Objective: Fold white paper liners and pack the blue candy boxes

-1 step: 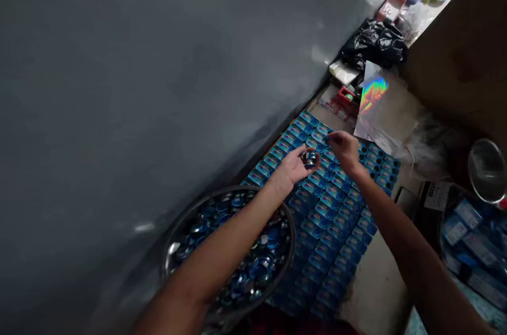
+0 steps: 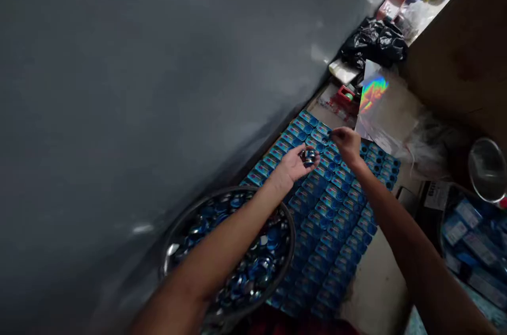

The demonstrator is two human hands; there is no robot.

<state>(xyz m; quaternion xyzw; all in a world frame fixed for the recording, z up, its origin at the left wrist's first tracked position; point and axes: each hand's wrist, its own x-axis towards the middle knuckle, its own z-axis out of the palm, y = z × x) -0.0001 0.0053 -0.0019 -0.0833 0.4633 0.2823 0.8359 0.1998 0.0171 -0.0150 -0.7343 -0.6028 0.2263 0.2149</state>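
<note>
Rows of blue printed cards (image 2: 331,195) cover the table, many with a round spot at one end. My left hand (image 2: 295,165), palm up above them, is cupped round several small shiny round tins (image 2: 309,157). Just to its right, over the upper rows, my right hand (image 2: 346,143) is closed, its fingertips pinched on a small dark thing too small to name. Under my left forearm stands a wide metal bowl (image 2: 292,242) full of loose blue and silver round tins (image 2: 259,269).
Beyond the cards lie a red tape dispenser (image 2: 346,96), a shiny holographic sheet (image 2: 372,94) and a black plastic bag (image 2: 374,42). At the right are a clear round lid (image 2: 486,170) and a tub of blue packs (image 2: 473,234). A grey wall borders the left.
My right hand has moved slightly up and to the right. My left hand still holds the tins in nearly the same place.
</note>
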